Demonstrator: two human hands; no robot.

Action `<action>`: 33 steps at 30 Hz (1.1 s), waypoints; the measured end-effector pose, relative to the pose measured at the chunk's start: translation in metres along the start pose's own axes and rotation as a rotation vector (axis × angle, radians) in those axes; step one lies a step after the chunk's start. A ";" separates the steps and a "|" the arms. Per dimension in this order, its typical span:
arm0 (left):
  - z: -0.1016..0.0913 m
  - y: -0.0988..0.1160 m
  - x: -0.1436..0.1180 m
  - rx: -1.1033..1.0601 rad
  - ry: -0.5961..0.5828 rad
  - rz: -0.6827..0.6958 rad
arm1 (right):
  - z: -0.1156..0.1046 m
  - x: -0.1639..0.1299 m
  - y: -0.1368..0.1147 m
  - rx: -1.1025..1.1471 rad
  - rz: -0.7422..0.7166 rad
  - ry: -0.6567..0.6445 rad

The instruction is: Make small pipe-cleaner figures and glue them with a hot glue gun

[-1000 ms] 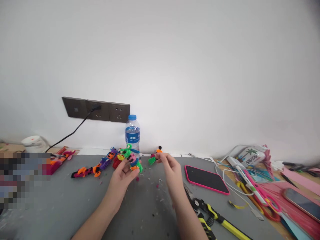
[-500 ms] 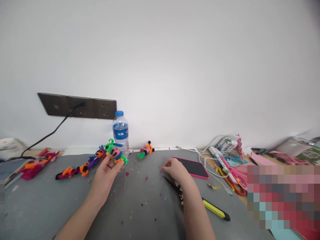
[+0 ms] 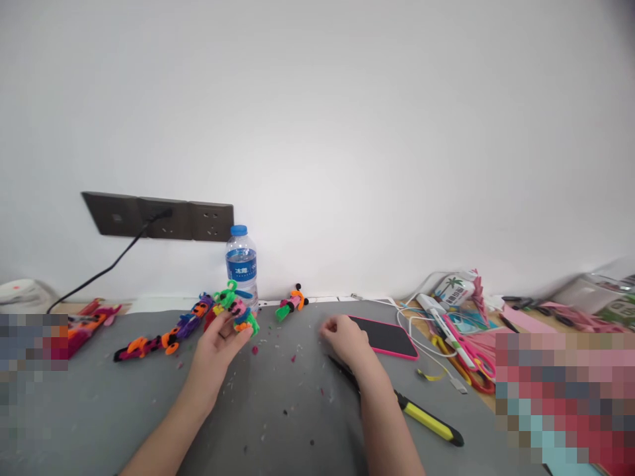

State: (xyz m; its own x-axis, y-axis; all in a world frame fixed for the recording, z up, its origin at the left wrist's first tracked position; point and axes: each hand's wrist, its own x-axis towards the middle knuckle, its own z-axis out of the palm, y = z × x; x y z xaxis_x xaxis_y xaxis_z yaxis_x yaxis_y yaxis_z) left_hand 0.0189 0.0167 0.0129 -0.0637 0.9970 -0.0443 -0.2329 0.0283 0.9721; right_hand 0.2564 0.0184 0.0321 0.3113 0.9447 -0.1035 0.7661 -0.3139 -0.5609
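My left hand (image 3: 218, 342) is closed around a fuzzy pipe-cleaner figure (image 3: 238, 305) in green, pink, orange and blue, held in front of the water bottle (image 3: 242, 264). Other pipe-cleaner figures (image 3: 166, 337) in orange, black and purple lie in a row just left of it. A small pink, green and orange figure (image 3: 292, 303) lies between the hands near the wall. My right hand (image 3: 344, 338) is curled with fingertips together beside a pink-edged phone (image 3: 387, 336); whatever it may pinch is hidden. Under that forearm lie black-and-yellow handled pliers (image 3: 426, 423), partly covered.
White cables (image 3: 411, 324), pink scissors (image 3: 479, 360) and a palm-tree packet (image 3: 454, 291) crowd the right side. A black cord runs from the wall socket (image 3: 161, 218) at left. Small coloured scraps (image 3: 254, 350) dot the grey mat (image 3: 292, 410).
The view has shifted slightly, so things appear a little lower and further right. Both hands keep nearly the same pose, the left still holding the figure.
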 end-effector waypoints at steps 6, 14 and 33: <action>-0.001 -0.010 0.003 0.222 -0.126 0.045 | 0.006 0.002 -0.020 0.571 -0.372 0.126; 0.001 -0.017 0.000 0.310 -0.358 0.050 | 0.018 -0.012 -0.042 0.797 -0.616 0.025; 0.003 -0.013 -0.006 0.454 -0.471 0.055 | 0.009 -0.024 -0.043 0.320 -0.752 -0.084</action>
State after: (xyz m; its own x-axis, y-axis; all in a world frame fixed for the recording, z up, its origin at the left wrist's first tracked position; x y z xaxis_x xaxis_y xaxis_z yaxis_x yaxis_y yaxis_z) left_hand 0.0257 0.0105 0.0009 0.3918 0.9200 0.0138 0.1980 -0.0990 0.9752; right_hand 0.2114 0.0100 0.0513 -0.2746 0.8996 0.3395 0.5513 0.4366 -0.7110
